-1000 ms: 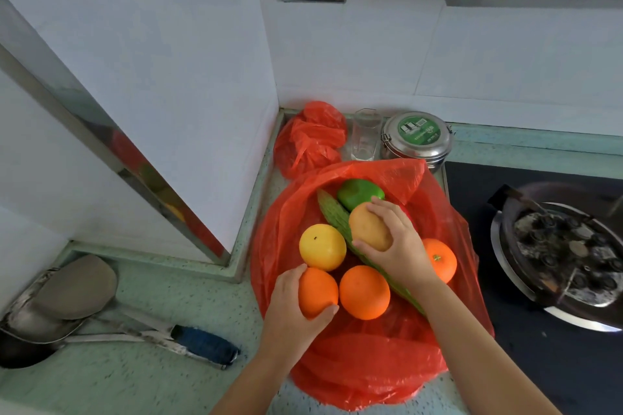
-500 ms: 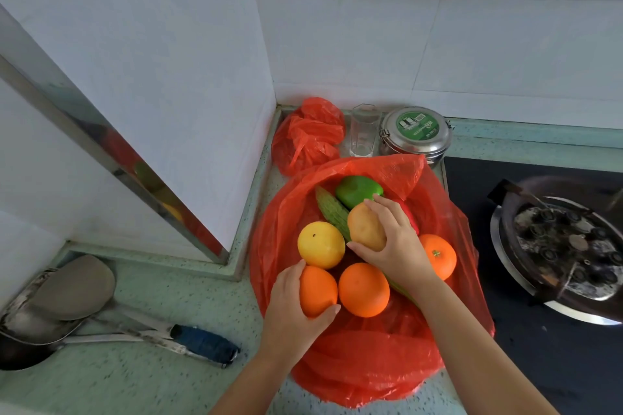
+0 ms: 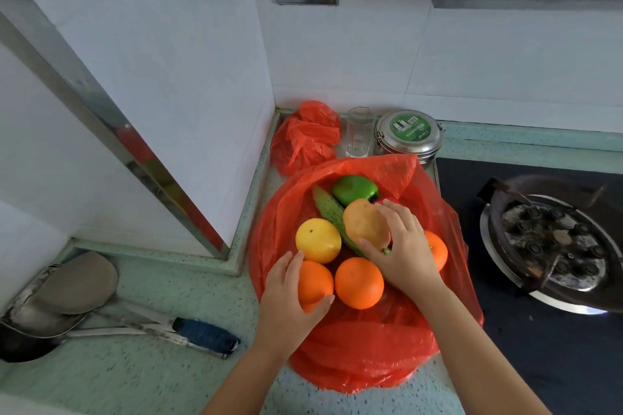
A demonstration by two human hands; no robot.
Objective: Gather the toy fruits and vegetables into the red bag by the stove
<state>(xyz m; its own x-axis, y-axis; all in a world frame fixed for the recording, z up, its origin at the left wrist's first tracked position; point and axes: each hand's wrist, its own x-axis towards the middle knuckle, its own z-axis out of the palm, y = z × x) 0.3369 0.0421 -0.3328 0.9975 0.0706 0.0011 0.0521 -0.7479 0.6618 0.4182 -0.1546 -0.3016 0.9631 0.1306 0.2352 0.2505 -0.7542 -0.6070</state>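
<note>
A red plastic bag [image 3: 357,357] lies spread open on the counter left of the stove, with toy produce on it. My left hand [image 3: 290,307] is shut on an orange [image 3: 315,281] at the bag's left side. My right hand [image 3: 401,246] grips a tan potato [image 3: 362,222] above a long green bitter gourd [image 3: 328,212]. A yellow citrus [image 3: 318,240], a second orange [image 3: 359,283], a green pepper [image 3: 354,190] and a third orange [image 3: 438,251], partly hidden by my right hand, also rest on the bag.
A crumpled red bag [image 3: 306,138], a clear glass [image 3: 359,136] and a steel tin [image 3: 409,133] stand against the back wall. A gas burner [image 3: 553,239] sits on the black stove at right. Metal ladles with a blue-handled tool [image 3: 205,335] lie at left beside a wall corner.
My right hand has shifted the potato slightly up and back over the gourd. My left hand stays on the orange, almost unmoved.
</note>
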